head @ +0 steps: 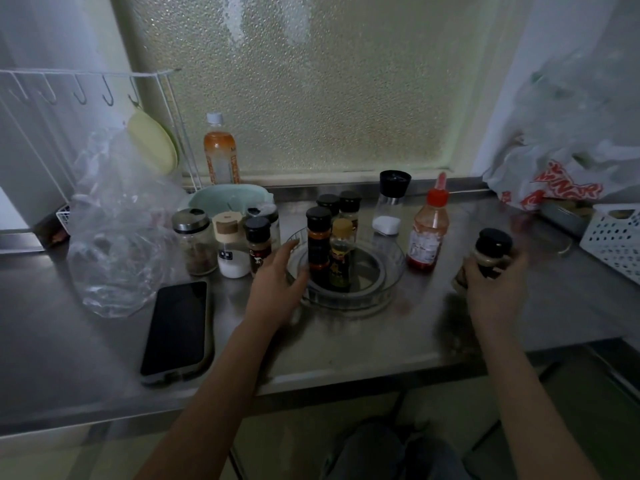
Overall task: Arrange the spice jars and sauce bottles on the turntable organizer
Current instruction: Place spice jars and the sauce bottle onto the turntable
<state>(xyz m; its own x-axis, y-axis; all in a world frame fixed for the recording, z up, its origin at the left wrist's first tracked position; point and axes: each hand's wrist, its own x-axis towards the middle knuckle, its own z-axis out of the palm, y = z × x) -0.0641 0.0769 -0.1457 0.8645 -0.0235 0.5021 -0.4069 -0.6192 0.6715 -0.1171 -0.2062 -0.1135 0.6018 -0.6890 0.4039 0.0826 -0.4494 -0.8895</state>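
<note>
A clear round turntable organizer sits mid-counter. On it stand a black-capped jar of red spice, a small dark sauce bottle with a tan cap and two black-capped jars at its back. My left hand rests on the turntable's left rim, fingers curled around it. Off to the right, my right hand grips a black-capped spice jar above the counter. A red chili sauce bottle and a salt grinder stand just right of the turntable. Several jars wait at its left.
A phone lies face up at the front left. A crumpled clear plastic bag sits beyond it. A green bowl and a drink bottle stand at the back, a white basket and shopping bags at the right.
</note>
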